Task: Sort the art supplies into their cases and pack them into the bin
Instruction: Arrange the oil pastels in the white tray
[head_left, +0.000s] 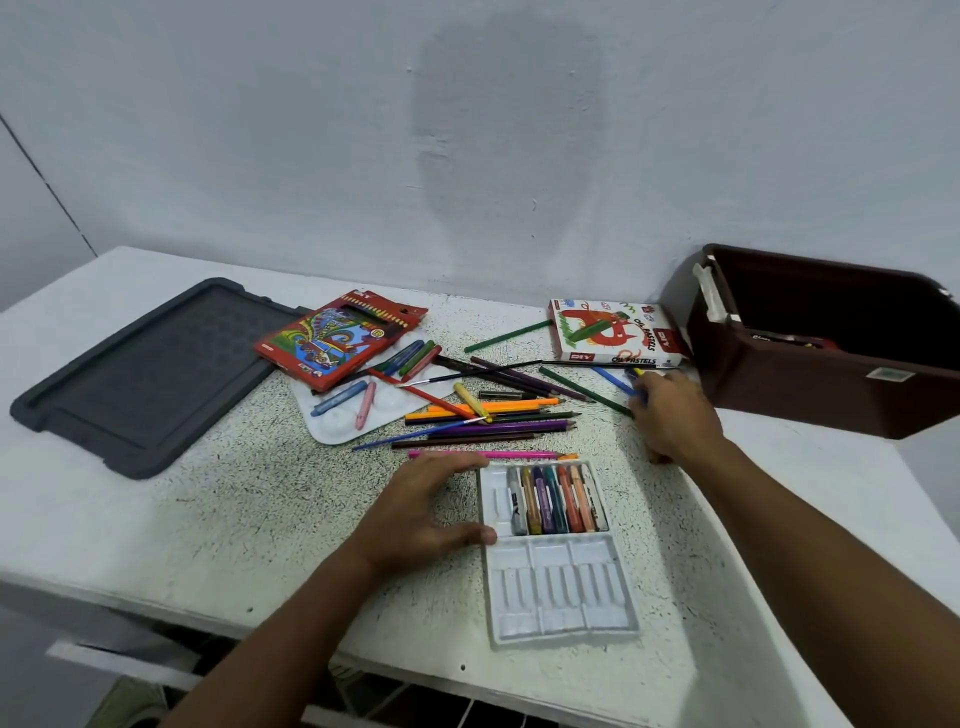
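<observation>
White pastel tray (558, 587) — far slots filled; left hand (415, 512) spread beside it, right hand (675, 415) grip unclear.

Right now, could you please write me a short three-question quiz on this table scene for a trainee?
1. True or false: every slot of the pastel tray is filled.
2. Which hand rests at the tray's edge? A) left hand B) right hand
3. Fill in: the white pastel box lies beside the ____.

Key:
1. False: pastels fill only part of the far half; the near half has none.
2. A. The right hand reaches into the loose pencils near the box.
3. Bin, the dark red one at the table's right end.
</observation>
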